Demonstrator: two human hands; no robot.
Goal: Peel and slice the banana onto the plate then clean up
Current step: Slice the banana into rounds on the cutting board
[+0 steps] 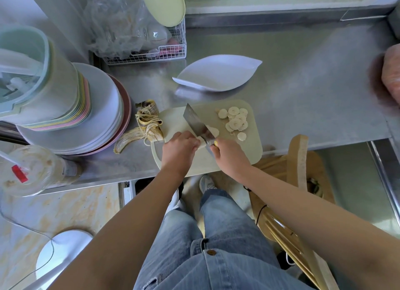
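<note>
Evidently well into the slicing, a person is standing at a metal surface (303, 84) and looking down on both hands. The left hand (178, 147) is curling its fingers round the last short stub of peeled banana (202, 143), pinning it to a pale cutting board (249, 146) that is lying at the near edge of the surface. The right hand (229, 157) is gripping the yellow-ended handle of a broad cleaver (195, 121), whose blade is meeting the stub just beside the left fingertips. A loose heap of round slices (234, 120) is lying toward the board's far right corner, with a couple more near the blade. A white leaf-shaped plate (218, 74) is sitting just beyond the board, toward the middle of the surface, and nothing is showing on it. The empty peel (147, 125) is lying against the board's left edge, beside a stack of plates (104, 116) at the surface's left edge. Judging from this, peeling is done and slicing is nearly finished; moving the slices onto the plate, dealing with the peel and cleaning up are all remaining.
</note>
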